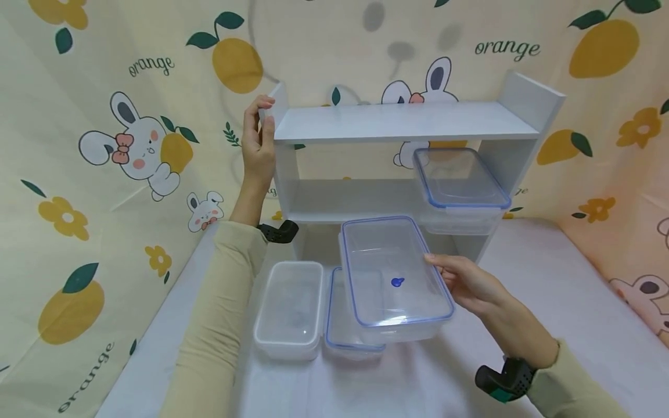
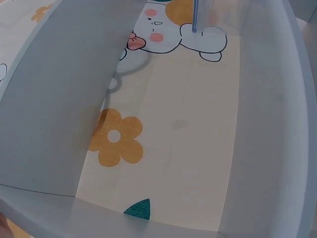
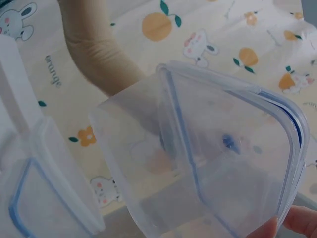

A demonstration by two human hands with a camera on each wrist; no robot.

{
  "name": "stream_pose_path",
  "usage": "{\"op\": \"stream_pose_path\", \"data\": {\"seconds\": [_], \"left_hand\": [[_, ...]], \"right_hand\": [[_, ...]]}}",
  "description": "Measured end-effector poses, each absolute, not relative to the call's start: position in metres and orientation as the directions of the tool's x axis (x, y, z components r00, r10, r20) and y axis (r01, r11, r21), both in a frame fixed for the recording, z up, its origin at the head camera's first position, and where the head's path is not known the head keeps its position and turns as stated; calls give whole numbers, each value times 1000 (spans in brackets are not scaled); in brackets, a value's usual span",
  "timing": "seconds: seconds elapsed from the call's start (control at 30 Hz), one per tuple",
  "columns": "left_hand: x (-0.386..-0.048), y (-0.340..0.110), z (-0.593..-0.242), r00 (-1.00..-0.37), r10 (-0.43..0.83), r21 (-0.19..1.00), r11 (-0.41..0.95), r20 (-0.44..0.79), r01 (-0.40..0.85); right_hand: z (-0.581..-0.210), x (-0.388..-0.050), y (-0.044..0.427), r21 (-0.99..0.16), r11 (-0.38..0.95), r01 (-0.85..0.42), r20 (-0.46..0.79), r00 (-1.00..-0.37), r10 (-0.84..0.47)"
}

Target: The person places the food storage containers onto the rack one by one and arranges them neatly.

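Lidded container [image 1: 384, 261] held before the shelf [image 1: 407, 122], one edge pinched by the right hand [image 1: 473, 284].
The shelf's left side is gripped by the left hand's [image 1: 258, 142] curled fingers. Pinched at one edge only, the container could be tipped onto the blue-rimmed box [image 1: 342, 316] before the shelf.

Head view is coming in bright & fairly even; soft shadows are showing on the backdrop [image 1: 324, 52] up top + on the counter [image 1: 418, 377] below. Glare's catching the near edge of the box lid [image 1: 397, 302]. L wrist pic is looking dimmer, greyer, w/ shelf unit [image 2: 54, 114] edges bowing at the sides. R wrist pic is running hazy, box [image 3: 183, 163] looking soft, backdrop glowing upper R.
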State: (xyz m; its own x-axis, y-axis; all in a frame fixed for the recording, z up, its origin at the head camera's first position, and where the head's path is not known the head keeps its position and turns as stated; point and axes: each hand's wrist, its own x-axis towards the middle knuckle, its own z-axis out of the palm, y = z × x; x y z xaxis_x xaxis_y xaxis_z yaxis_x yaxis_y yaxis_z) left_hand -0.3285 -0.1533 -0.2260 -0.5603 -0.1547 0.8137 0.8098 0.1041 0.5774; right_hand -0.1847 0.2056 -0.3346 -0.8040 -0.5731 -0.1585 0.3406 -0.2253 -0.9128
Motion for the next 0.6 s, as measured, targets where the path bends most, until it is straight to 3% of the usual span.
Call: {"op": "stream_pose_path", "data": {"seconds": [0.6], "left_hand": [[-330, -154, -226, -558, -149, 575, 116, 817, 810]], "right_hand": [[-305, -185, 175, -827, -391, 404, -197, -860, -471]]}}
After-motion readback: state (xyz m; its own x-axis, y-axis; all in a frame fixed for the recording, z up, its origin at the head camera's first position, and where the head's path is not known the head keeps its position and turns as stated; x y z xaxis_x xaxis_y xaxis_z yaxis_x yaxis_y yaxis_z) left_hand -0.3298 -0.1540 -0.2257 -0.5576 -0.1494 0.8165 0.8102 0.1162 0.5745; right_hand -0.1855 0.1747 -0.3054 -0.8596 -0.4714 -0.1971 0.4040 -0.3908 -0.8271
